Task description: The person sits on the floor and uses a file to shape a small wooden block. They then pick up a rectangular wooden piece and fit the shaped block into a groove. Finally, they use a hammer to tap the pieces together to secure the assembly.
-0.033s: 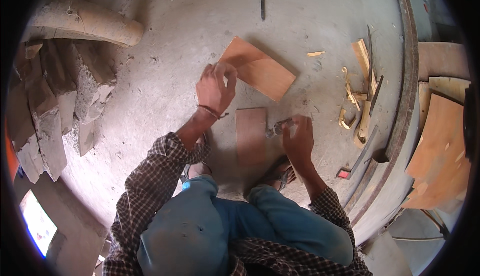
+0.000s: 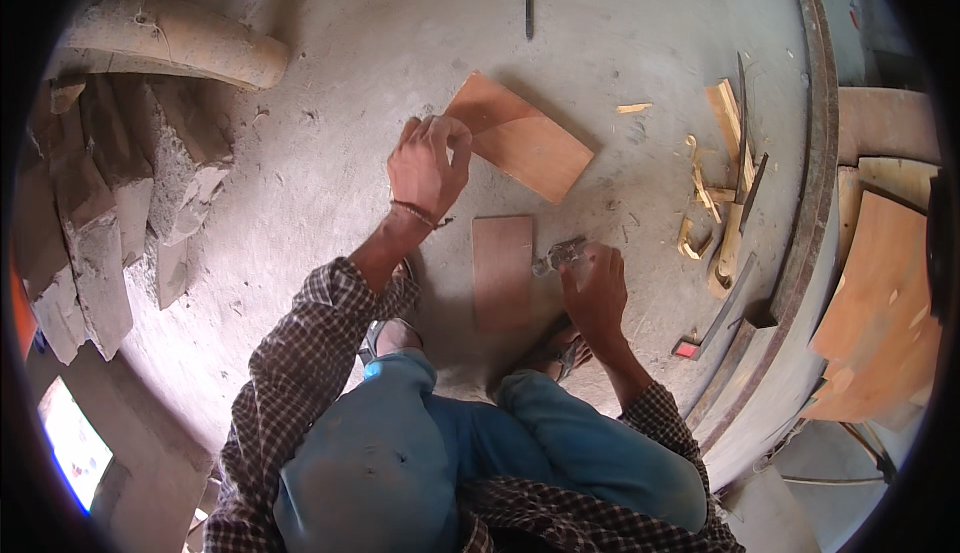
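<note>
A reddish-brown wooden board (image 2: pixel 530 148) lies slanted on the floor ahead of me. At its left corner is my left hand (image 2: pixel 430 163), thumb and fingers curled together; anything between the fingertips is too small or hidden to name. A second, smaller board (image 2: pixel 502 273) lies between my feet. Just right of it is a small clear plastic bag (image 2: pixel 562 253) with dark contents I cannot make out. My right hand (image 2: pixel 597 293) is closed at the bag's edge, thumb and fingers pinched on it.
A dark metal rod (image 2: pixel 529 3) lies far ahead. To the right are a handsaw (image 2: pixel 730 248), wood offcuts (image 2: pixel 728 118), a red-tipped metal strip (image 2: pixel 690 349) and leaning wooden sheets (image 2: pixel 870 303). Stone slabs (image 2: pixel 90 223) and a thick pipe (image 2: pixel 180 38) are at left.
My left hand has shifted slightly up and left against the board. My right hand has dropped a little, and more of the plastic bag shows. The boards stay where they were.
</note>
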{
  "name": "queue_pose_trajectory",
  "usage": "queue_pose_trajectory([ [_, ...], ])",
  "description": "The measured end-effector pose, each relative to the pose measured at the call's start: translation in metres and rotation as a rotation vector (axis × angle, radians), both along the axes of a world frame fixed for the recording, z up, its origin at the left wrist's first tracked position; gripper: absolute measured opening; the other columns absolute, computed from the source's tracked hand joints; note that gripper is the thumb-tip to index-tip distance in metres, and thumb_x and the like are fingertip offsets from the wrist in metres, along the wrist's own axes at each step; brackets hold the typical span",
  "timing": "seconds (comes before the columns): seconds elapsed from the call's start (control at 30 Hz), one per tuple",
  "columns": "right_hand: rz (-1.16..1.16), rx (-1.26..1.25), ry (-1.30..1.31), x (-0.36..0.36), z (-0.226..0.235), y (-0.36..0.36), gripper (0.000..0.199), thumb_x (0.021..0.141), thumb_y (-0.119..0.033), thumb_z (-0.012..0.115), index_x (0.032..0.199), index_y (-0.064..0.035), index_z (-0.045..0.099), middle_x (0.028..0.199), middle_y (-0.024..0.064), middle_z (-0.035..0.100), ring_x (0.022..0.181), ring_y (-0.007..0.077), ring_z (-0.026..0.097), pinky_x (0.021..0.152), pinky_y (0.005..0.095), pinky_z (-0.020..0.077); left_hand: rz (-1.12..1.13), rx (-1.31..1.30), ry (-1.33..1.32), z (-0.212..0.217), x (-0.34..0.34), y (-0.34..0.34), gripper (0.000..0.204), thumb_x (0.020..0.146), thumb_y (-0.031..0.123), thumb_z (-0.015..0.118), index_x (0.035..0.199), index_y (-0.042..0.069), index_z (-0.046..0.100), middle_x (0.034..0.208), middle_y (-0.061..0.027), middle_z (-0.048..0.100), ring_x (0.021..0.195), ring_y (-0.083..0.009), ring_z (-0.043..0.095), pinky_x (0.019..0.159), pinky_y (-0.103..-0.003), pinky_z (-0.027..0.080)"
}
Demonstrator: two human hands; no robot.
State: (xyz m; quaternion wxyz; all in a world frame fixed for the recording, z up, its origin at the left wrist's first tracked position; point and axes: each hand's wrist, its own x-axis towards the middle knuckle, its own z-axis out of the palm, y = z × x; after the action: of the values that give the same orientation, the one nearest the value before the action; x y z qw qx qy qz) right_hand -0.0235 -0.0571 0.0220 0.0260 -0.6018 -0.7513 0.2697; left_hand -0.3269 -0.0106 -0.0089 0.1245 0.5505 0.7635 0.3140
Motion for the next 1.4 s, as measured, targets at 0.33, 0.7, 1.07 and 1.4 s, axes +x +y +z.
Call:
queue_pose_trajectory([
  [0.33, -0.144, -0.371, 0.238, 0.016, 0.009, -0.024, 0.030, 0.102, -0.018, 0.053, 0.126, 0.0005, 0.051, 0.099, 0.0295, 0.067, 0.088, 0.0499, 0.066, 0.072, 0.0548, 0.0508, -0.097, 0.010, 0.237, -0.010, -0.010, 0.024, 0.007, 0.081, 0.014, 0.074, 0.078, 0.012, 0.068, 0.088, -0.0029, 0.066, 0.090, -0.0238, 0.063, 0.073, -0.040, 0.048],
  [0.7, 0.118, -0.146, 0.512, -0.088, -0.012, 0.098, 0.030, 0.105, -0.018, 0.050, 0.123, 0.0059, 0.050, 0.083, 0.0286, 0.065, 0.077, 0.0512, 0.065, 0.065, 0.0548, 0.0485, -0.152, 0.044, 0.048, -0.014, -0.008, 0.029, 0.005, 0.086, 0.008, 0.069, 0.082, 0.005, 0.068, 0.104, -0.0102, 0.061, 0.097, -0.0315, 0.064, 0.080, -0.044, 0.059],
  [1.07, 0.266, 0.080, 0.354, -0.111, -0.019, 0.103, 0.042, 0.105, -0.021, 0.050, 0.132, 0.0105, 0.049, 0.097, 0.0326, 0.067, 0.087, 0.0531, 0.066, 0.079, 0.0597, 0.0504, -0.188, 0.043, 0.078, -0.021, -0.015, 0.032, 0.007, 0.085, 0.009, 0.072, 0.089, 0.005, 0.068, 0.106, -0.0118, 0.064, 0.097, -0.0332, 0.067, 0.083, -0.043, 0.058],
  [1.4, 0.200, 0.000, 0.312, -0.111, -0.019, 0.103, 0.039, 0.107, -0.024, 0.051, 0.130, 0.0074, 0.053, 0.105, 0.0300, 0.069, 0.094, 0.0478, 0.068, 0.083, 0.0533, 0.0535, 0.125, -0.430, -0.666, -0.026, -0.036, 0.042, 0.035, 0.083, 0.019, 0.085, 0.105, -0.004, 0.069, 0.094, -0.0111, 0.072, 0.074, -0.0152, 0.070, 0.062, -0.032, 0.056],
])
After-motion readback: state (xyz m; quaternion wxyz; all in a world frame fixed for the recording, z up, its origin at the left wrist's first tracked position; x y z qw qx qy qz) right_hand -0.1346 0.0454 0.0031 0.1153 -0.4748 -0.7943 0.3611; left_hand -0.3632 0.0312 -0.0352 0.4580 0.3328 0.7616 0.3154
